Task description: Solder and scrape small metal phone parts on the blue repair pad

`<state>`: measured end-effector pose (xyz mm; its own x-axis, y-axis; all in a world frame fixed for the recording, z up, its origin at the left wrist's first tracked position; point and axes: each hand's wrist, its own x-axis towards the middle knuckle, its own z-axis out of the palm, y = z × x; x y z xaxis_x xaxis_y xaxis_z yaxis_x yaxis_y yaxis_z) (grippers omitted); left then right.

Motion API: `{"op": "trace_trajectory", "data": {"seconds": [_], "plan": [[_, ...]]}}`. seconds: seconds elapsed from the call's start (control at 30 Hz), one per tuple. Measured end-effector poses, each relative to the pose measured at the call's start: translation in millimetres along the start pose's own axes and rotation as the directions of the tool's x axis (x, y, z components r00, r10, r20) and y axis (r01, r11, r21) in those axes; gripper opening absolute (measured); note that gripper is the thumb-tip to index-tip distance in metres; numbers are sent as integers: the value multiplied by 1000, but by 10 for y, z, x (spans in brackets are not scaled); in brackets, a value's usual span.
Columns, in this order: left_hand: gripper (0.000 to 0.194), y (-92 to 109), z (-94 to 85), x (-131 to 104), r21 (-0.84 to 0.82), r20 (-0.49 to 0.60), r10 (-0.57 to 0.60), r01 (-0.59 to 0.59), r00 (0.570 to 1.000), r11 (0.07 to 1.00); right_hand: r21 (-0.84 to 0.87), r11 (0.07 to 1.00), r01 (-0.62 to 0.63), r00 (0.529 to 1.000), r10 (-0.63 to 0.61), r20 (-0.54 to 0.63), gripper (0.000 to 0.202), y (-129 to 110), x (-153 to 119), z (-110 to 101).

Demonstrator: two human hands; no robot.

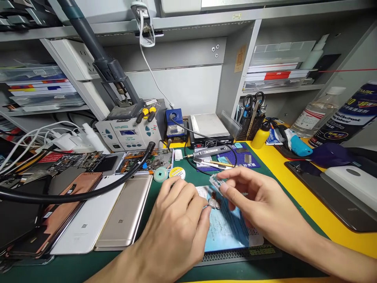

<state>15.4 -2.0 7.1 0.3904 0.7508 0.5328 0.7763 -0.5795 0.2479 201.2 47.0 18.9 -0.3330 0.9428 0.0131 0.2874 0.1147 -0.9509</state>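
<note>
Between the thumb and fingers of my right hand (pixel 260 198) is a thin metal razor blade (pixel 216 182), raised above a worn blue pad (pixel 226 232). My left hand (pixel 179 220) is closed, its thumb and index finger pinched at the left edge of a small silvery metal part (pixel 214 203). The part is over the upper middle of the pad, just below and left of the blade. Blade and part look apart. The pad rests on a perforated dark plate (pixel 226 257) on the green mat (pixel 165 271).
Left of my left hand lie a gold phone (pixel 126 212) and a white phone (pixel 88 220). A thick black hose (pixel 118 182) arches over them. Behind the pad are a pen-like tool (pixel 210 151), brushes and a round tin (pixel 177 173). A dark phone (pixel 332 196) lies at right.
</note>
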Motion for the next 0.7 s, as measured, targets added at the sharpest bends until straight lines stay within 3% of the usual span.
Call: {"op": "trace_trajectory", "data": {"seconds": [0.13,0.47,0.6,0.7], "plan": [[17,22,-16,-7,-39,-4,63,-63,998,997,-9,1000,30,998,-30,-48,24,16,1,-15],[20,51,-33,-33,-19,-52,86,-87,995,996,110,988,-107,987,92,132,26,-52,-27,-61],[21,62,-40,-6,-14,-41,104,-105,994,994,54,997,-53,997,50,55,24,-44,-20,-86],[22,53,-31,-19,10,0,119,-119,993,993,-27,999,-32,994,35,108,24,-2,-14,-100]]}}
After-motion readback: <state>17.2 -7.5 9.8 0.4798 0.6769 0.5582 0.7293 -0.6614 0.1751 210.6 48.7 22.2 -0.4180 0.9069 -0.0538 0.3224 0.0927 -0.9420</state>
